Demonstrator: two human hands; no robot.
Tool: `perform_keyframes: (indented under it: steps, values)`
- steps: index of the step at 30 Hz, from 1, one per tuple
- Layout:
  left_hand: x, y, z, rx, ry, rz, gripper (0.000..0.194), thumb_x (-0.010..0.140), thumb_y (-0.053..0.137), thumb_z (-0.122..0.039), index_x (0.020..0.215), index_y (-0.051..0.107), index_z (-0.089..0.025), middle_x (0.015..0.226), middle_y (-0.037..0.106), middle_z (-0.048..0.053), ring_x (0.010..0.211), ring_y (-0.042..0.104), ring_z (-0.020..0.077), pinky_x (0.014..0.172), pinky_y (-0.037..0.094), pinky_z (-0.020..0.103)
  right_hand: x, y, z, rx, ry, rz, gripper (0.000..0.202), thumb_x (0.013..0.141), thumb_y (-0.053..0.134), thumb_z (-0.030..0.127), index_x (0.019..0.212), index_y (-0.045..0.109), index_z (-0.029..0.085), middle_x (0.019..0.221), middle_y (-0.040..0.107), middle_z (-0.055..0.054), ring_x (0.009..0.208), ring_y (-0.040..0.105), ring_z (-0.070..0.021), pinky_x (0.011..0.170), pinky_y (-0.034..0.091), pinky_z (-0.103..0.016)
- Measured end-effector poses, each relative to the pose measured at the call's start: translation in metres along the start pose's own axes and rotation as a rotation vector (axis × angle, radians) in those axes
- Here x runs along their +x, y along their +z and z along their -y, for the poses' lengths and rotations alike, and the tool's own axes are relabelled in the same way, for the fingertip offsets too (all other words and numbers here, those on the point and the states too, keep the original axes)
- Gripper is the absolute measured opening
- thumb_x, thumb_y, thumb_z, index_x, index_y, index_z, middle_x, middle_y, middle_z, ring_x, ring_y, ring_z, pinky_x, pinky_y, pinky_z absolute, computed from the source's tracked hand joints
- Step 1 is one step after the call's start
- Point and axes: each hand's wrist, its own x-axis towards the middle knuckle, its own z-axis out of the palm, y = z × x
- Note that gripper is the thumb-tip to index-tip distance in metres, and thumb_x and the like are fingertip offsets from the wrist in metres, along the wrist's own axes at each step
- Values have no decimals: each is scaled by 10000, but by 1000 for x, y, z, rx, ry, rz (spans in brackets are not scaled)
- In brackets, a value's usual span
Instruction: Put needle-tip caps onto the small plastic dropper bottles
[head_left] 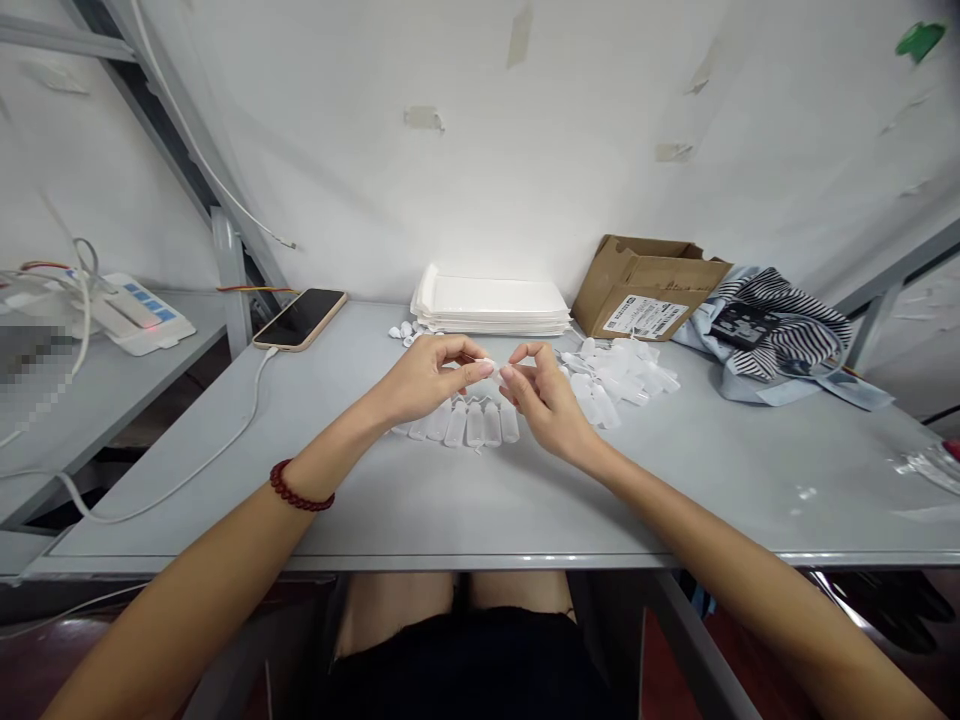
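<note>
My left hand [424, 380] and my right hand [547, 405] meet above the middle of the table. Thumb and index finger of each are pinched on a small white piece [491, 368], too small and too covered to name. Just below them lies a row of small translucent white bottle-shaped pieces [474, 425], side by side with thin white strands at their tops. More of these pieces are heaped in a loose pile [619, 372] beyond my right hand. Several small white rounded pieces [406, 331] lie behind my left hand.
A stack of white trays [491, 300] stands against the wall, beside an open cardboard box [645, 285]. Striped and light blue cloth [780, 330] is bunched at the right. A phone [301, 318] with a white cable lies left on the grey table [450, 510].
</note>
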Motion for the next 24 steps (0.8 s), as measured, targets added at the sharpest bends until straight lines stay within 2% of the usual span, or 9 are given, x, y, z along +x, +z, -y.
perform_keyframes:
  steps: [3,5,8,12,17,24]
  values:
    - [1,-1,0,-22,27,7,219,804,609,-339,923,664,-163,984,637,61,822,575,153,611,508,221,2,-2,0,-60,-27,-4,110,961,310,340,941,280,237,559,306,97,462,304,-96,441,256,-211]
    - [2,-1,2,-29,2,-1,240,819,589,-382,887,657,-162,918,636,55,800,578,153,597,508,220,1,-3,-1,-136,-60,-21,125,956,333,348,950,281,234,565,342,91,448,307,-94,440,249,-214]
    - [3,0,6,-21,-69,-22,374,858,512,-461,680,601,-144,673,584,25,621,557,120,531,475,213,0,-2,-4,-281,-128,-40,162,934,388,362,956,303,226,608,424,64,432,315,-90,452,234,-228]
    - [2,1,8,4,-133,-4,456,868,490,-470,555,540,-142,530,526,0,458,488,85,474,412,215,0,0,-11,-464,-223,-37,188,918,404,399,959,368,218,697,519,-3,465,393,-117,459,217,-246]
    - [1,1,6,-3,-174,9,463,866,490,-471,536,538,-150,477,476,-19,433,468,84,471,403,223,2,-2,-16,-631,-315,-34,150,936,394,364,944,429,218,764,566,-55,605,496,-172,504,271,-271]
    - [1,0,6,-99,-228,36,417,846,525,-454,578,577,-139,525,536,7,451,499,92,451,435,226,1,-6,-14,-716,-361,-45,109,937,427,321,929,459,217,731,545,-44,641,491,-176,523,298,-277]
